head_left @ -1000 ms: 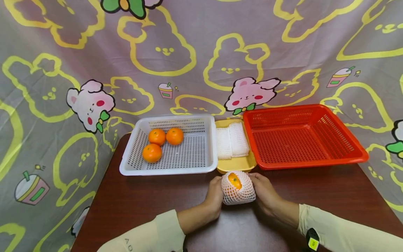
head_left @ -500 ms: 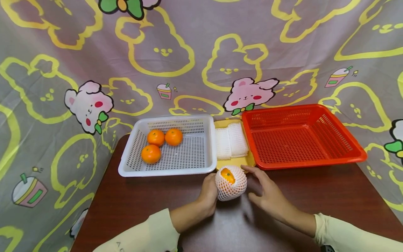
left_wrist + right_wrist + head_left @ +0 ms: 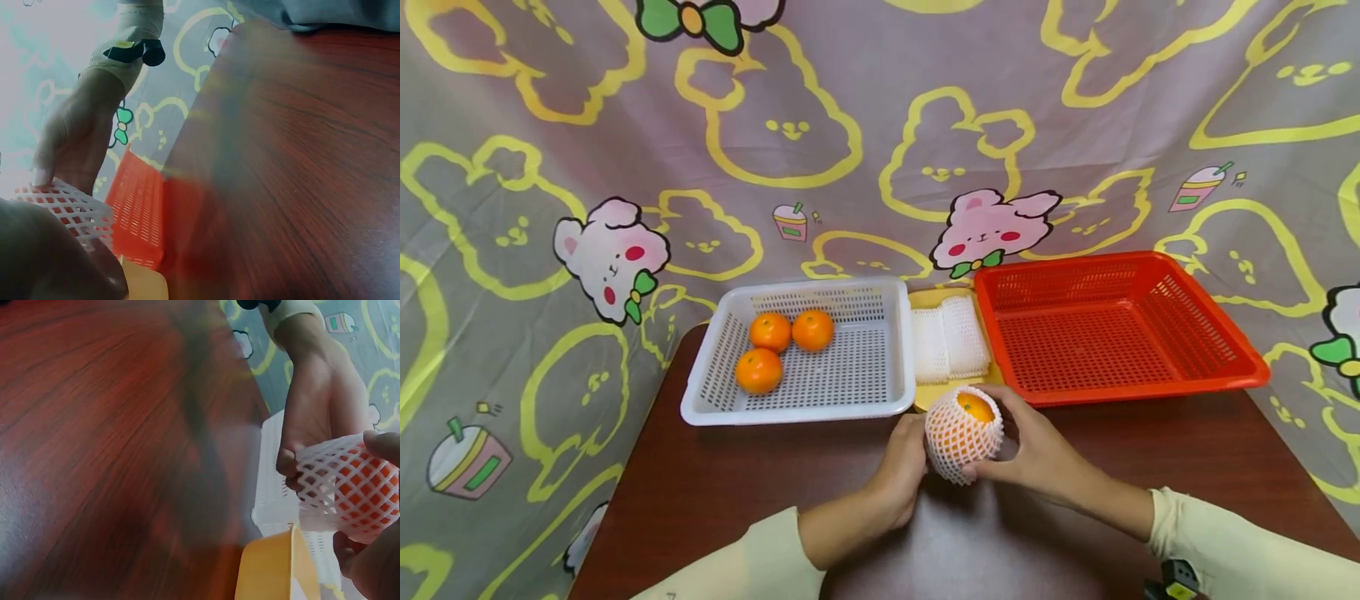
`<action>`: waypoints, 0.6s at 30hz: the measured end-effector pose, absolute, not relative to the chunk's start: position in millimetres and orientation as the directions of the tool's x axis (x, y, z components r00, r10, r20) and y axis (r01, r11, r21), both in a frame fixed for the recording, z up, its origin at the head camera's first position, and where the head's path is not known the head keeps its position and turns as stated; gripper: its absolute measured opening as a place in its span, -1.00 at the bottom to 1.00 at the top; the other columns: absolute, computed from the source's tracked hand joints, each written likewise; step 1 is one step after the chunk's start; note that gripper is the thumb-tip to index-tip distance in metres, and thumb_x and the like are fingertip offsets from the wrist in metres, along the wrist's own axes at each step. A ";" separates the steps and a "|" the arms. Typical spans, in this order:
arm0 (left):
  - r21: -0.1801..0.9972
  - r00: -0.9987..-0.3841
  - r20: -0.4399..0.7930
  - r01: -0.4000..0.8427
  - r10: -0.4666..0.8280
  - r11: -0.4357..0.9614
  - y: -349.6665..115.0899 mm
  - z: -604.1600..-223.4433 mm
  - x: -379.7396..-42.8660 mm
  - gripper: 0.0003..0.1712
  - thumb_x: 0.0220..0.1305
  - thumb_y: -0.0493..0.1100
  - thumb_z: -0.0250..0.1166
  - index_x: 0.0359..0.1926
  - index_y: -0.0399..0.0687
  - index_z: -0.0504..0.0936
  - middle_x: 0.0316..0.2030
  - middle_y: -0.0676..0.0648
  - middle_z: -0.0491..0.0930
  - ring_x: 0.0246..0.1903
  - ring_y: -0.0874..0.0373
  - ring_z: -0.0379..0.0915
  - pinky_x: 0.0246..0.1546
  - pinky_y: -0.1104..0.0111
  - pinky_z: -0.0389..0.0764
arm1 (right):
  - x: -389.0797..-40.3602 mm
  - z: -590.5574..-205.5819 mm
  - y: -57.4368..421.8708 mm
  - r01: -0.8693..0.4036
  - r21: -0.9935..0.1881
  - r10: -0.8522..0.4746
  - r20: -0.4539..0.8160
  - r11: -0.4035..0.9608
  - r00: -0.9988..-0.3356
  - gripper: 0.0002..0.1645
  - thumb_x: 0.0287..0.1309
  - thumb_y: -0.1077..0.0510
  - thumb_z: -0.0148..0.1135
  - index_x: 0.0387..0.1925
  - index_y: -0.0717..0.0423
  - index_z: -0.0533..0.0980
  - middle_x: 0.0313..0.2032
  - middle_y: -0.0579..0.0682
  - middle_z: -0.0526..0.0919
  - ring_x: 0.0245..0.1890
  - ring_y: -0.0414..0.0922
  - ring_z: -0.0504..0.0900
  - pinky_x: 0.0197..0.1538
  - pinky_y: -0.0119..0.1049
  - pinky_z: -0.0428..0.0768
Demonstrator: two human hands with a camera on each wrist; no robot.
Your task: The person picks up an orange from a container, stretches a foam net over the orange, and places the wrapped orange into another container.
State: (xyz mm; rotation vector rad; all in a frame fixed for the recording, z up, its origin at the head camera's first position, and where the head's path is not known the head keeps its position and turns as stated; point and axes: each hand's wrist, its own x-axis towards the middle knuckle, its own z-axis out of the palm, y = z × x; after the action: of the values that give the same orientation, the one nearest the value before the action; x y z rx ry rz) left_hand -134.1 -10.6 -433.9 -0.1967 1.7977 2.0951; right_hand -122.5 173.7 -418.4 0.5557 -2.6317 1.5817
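In the head view, an orange [image 3: 976,407] sits inside a white foam net sleeve [image 3: 958,442], its stem end showing through the net's opening. My right hand [image 3: 1041,450] grips the wrapped orange from the right, thumb below and fingers behind its upper side. On the other side, my left hand [image 3: 897,479] holds the net's lower left end. The right wrist view shows the left hand's fingers [image 3: 289,464] pinching the net's edge, with an unfilled stretch of net beside the orange. Close to the left wrist camera, the left hand [image 3: 50,256] covers part of the net.
A white basket [image 3: 797,418] at the left contains 3 oranges [image 3: 758,372]. Beside it, a yellow tray [image 3: 928,398] bears flat foam nets [image 3: 966,337]. The red basket [image 3: 1150,393] stands at the right. Patterned cloth [image 3: 850,200] hangs behind the dark wooden table [image 3: 760,467].
My right hand let go of the net, opened out to the right, then came back to grip the wrapped orange. The orange has turned, its opening now facing up and right.
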 end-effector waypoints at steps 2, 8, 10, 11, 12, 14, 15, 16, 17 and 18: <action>0.951 -0.941 -0.295 -0.305 0.164 -0.042 -13.0 -431.0 -129.8 -0.64 0.42 -0.09 -0.09 0.05 -0.20 0.44 -0.06 -0.10 0.48 -0.10 0.11 0.39 -0.04 0.29 0.42 | -122.9 -417.7 176.1 -0.268 -0.864 -0.273 0.159 0.427 -0.949 0.00 -0.27 -0.03 0.62 0.24 -0.10 0.28 0.10 -0.05 0.51 0.03 -0.18 0.54 0.06 -0.39 0.52; 0.990 -0.989 -0.033 -0.012 0.146 0.144 -19.8 -417.3 -120.9 -0.54 0.46 -0.05 -0.03 0.29 -0.10 0.34 0.24 -0.09 0.35 0.19 0.05 0.32 0.26 0.13 0.31 | -127.0 -408.6 185.6 -0.197 -0.912 -0.258 0.105 0.359 -0.960 -0.10 -0.18 0.10 0.57 0.20 -0.01 0.28 0.03 0.03 0.52 -0.04 -0.17 0.56 -0.03 -0.36 0.58; 0.991 -0.979 0.057 0.079 0.197 0.107 -22.5 -413.2 -121.4 -0.50 0.43 -0.06 0.05 0.33 -0.03 0.30 0.26 -0.07 0.34 0.20 0.06 0.33 0.27 0.16 0.34 | -128.3 -405.3 188.5 -0.187 -0.934 -0.270 0.104 0.305 -0.957 -0.13 -0.16 0.18 0.55 0.20 0.00 0.29 0.03 0.07 0.51 -0.06 -0.15 0.59 -0.07 -0.33 0.61; 0.991 -0.968 0.091 0.111 0.232 0.074 -23.5 -411.4 -122.1 -0.46 0.41 -0.08 0.09 0.36 0.00 0.27 0.27 -0.07 0.34 0.21 0.05 0.33 0.28 0.17 0.34 | -128.8 -403.8 189.6 -0.184 -0.941 -0.274 0.103 0.286 -0.956 -0.13 -0.15 0.20 0.54 0.21 0.00 0.29 0.03 0.08 0.51 -0.06 -0.14 0.59 -0.08 -0.32 0.63; 0.990 -0.957 0.116 0.132 0.267 0.043 -24.3 -410.1 -122.8 -0.42 0.39 -0.09 0.14 0.38 0.04 0.24 0.28 -0.06 0.33 0.21 0.05 0.33 0.28 0.20 0.36 | -129.2 -402.3 190.6 -0.180 -0.946 -0.280 0.102 0.269 -0.955 -0.13 -0.14 0.23 0.53 0.22 0.00 0.29 0.03 0.09 0.50 -0.07 -0.12 0.60 -0.10 -0.30 0.64; 0.990 -0.928 0.143 0.142 0.344 -0.028 -25.3 -408.7 -124.2 -0.32 0.34 -0.11 0.20 0.41 0.07 0.17 0.28 -0.08 0.34 0.23 0.03 0.33 0.28 0.25 0.37 | -129.5 -399.6 192.0 -0.183 -0.945 -0.278 0.105 0.273 -0.955 -0.13 -0.13 0.23 0.52 0.23 -0.02 0.29 0.04 0.09 0.50 -0.07 -0.11 0.61 -0.11 -0.29 0.65; 0.990 -0.915 0.140 0.127 0.378 -0.058 -25.5 -408.4 -124.7 -0.29 0.33 -0.11 0.23 0.43 0.10 0.15 0.29 -0.08 0.34 0.24 0.03 0.34 0.25 0.28 0.40 | -129.6 -398.6 192.5 -0.184 -0.943 -0.275 0.106 0.277 -0.956 -0.13 -0.13 0.23 0.52 0.23 -0.03 0.29 0.05 0.08 0.50 -0.07 -0.12 0.61 -0.12 -0.28 0.65; 0.990 -0.902 0.136 0.111 0.409 -0.086 -25.5 -408.5 -125.1 -0.25 0.31 -0.11 0.25 0.44 0.11 0.13 0.29 -0.09 0.34 0.23 0.03 0.36 0.23 0.30 0.43 | -129.7 -397.8 192.7 -0.187 -0.941 -0.271 0.109 0.281 -0.956 -0.12 -0.14 0.24 0.52 0.23 -0.04 0.30 0.06 0.06 0.50 -0.07 -0.13 0.61 -0.12 -0.29 0.65; 0.990 -0.891 0.125 0.084 0.437 -0.112 -25.2 -408.8 -125.3 -0.23 0.30 -0.11 0.26 0.44 0.14 0.11 0.30 -0.10 0.33 0.23 0.03 0.37 0.20 0.33 0.46 | -129.9 -397.4 192.8 -0.192 -0.940 -0.269 0.115 0.282 -0.956 -0.12 -0.15 0.25 0.52 0.23 -0.04 0.30 0.06 0.05 0.50 -0.06 -0.14 0.61 -0.11 -0.30 0.64; 0.989 -0.883 0.116 0.060 0.455 -0.136 -24.7 -409.3 -125.4 -0.21 0.30 -0.11 0.27 0.45 0.14 0.10 0.32 -0.11 0.32 0.24 0.02 0.37 0.18 0.34 0.47 | -130.1 -397.3 192.7 -0.197 -0.939 -0.267 0.121 0.281 -0.956 -0.12 -0.16 0.26 0.53 0.23 -0.03 0.31 0.07 0.05 0.50 -0.06 -0.15 0.60 -0.11 -0.30 0.64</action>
State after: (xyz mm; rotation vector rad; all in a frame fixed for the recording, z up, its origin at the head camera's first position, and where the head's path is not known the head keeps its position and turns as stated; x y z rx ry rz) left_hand -125.4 -24.7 -409.3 0.5800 1.8623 2.1044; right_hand -130.1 192.7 -397.3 0.4645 -2.5616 1.8631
